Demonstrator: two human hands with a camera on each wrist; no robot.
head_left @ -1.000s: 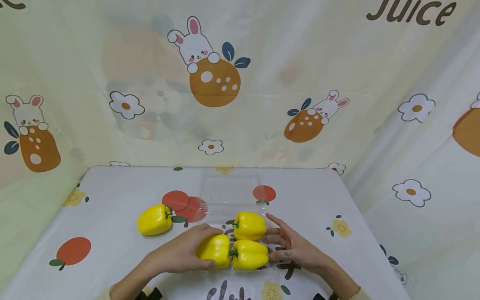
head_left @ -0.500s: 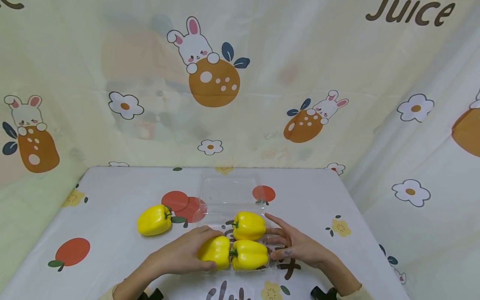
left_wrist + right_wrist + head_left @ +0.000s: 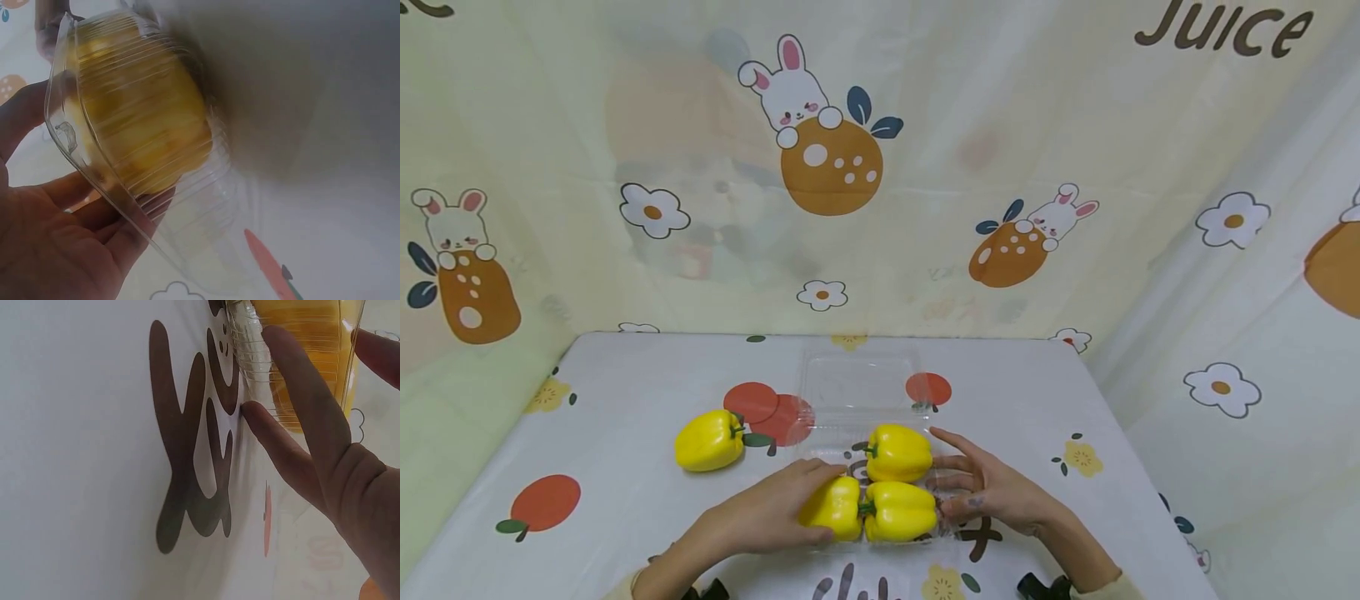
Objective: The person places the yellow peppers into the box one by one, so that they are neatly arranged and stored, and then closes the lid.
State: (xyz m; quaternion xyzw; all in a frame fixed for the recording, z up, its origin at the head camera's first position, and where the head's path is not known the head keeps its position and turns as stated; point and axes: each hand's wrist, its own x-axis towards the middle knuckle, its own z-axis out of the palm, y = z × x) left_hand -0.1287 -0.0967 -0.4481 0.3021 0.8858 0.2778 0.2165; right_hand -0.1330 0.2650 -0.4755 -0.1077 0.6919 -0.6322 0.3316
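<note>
Three yellow bell peppers lie in a clear plastic clamshell box (image 3: 820, 437) in the head view: a back right one (image 3: 901, 454), a front right one (image 3: 899, 510) and a front left one (image 3: 835, 508). My left hand (image 3: 786, 504) grips the front left pepper, fingers on its far side and thumb on its near side. Through the ribbed wall in the left wrist view, this pepper (image 3: 144, 112) shows with fingers reaching behind it. Fingers of my right hand (image 3: 992, 492) are spread along the box's right side. In the right wrist view two fingertips touch the ribbed wall (image 3: 253, 356).
A further yellow bell pepper (image 3: 709, 440) lies on the table to the left of the box. The box's clear lid (image 3: 861, 379) lies folded back behind it. A printed white cloth (image 3: 625, 517) covers the table, and a patterned curtain (image 3: 925, 167) stands behind.
My left hand and the front left pepper have shifted slightly to the right and towards me. The right hand stays at the box's side.
</note>
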